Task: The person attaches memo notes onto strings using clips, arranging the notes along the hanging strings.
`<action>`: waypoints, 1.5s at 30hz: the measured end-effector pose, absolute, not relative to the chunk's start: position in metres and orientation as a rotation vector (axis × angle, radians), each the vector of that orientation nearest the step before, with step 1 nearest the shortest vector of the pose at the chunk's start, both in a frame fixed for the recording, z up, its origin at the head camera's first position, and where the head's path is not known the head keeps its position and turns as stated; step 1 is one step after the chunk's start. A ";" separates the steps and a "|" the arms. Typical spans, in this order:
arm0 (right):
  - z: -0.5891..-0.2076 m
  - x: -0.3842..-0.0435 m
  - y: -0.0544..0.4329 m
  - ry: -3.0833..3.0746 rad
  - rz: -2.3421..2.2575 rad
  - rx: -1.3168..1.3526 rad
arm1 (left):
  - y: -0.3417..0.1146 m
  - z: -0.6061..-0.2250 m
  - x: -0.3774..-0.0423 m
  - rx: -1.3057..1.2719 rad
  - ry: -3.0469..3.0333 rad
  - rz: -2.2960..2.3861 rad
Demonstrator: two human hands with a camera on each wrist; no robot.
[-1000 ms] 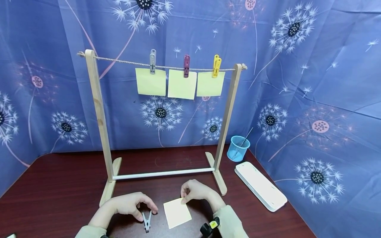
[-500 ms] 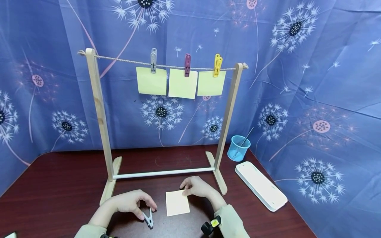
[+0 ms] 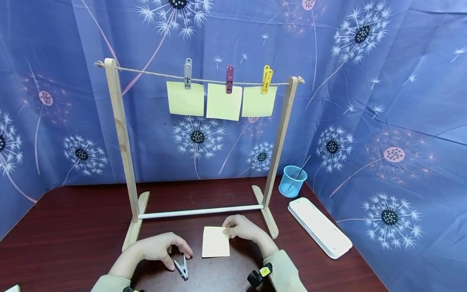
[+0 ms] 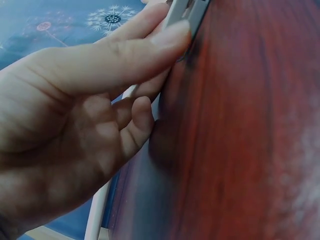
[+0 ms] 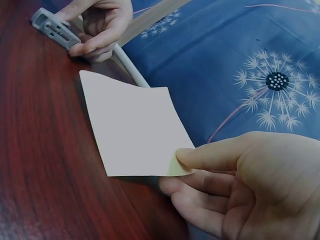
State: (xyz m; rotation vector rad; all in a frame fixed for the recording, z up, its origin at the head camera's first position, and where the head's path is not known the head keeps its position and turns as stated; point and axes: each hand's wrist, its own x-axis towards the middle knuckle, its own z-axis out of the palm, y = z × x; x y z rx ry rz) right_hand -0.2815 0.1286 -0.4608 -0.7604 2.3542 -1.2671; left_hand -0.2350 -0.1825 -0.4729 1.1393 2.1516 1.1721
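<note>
My left hand (image 3: pixel 160 248) holds a grey clothespin (image 3: pixel 183 269) by its handles, thumb on one side and fingers on the other; the handles are spread apart. In the right wrist view that clothespin (image 5: pixel 55 29) points away from the left palm. My right hand (image 3: pixel 243 229) pinches a pale yellow sticky note (image 3: pixel 214 243) at its upper right corner between thumb and fingers. In the right wrist view the note (image 5: pixel 132 130) looks slightly bent and hangs over the table. Clothespin and note are apart, the note to the right.
A wooden stand (image 3: pixel 122 142) carries a rope (image 3: pixel 153 74). Three yellow notes hang there under a grey clothespin (image 3: pixel 187 74), a maroon clothespin (image 3: pixel 229 79) and a yellow clothespin (image 3: pixel 267 80). A blue mesh cup (image 3: pixel 292 184) and white tray (image 3: pixel 321 229) stand at right.
My right hand has moved slightly away from me, lifting and straightening the note, which was tilted. The clothespin in my left hand has turned a little; that hand stays nearly in place.
</note>
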 end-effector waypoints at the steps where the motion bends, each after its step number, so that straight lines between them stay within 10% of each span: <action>1: -0.461 -0.281 0.129 2.322 -1.296 -0.733 | -0.183 -0.473 -0.235 1.144 2.161 1.165; 32: -0.466 -0.282 0.130 2.248 -1.467 -0.600 | -0.184 -0.457 -0.232 0.890 1.928 1.693; 45: -0.466 -0.282 0.129 2.258 -1.462 -0.599 | -0.187 -0.455 -0.237 0.397 2.171 1.902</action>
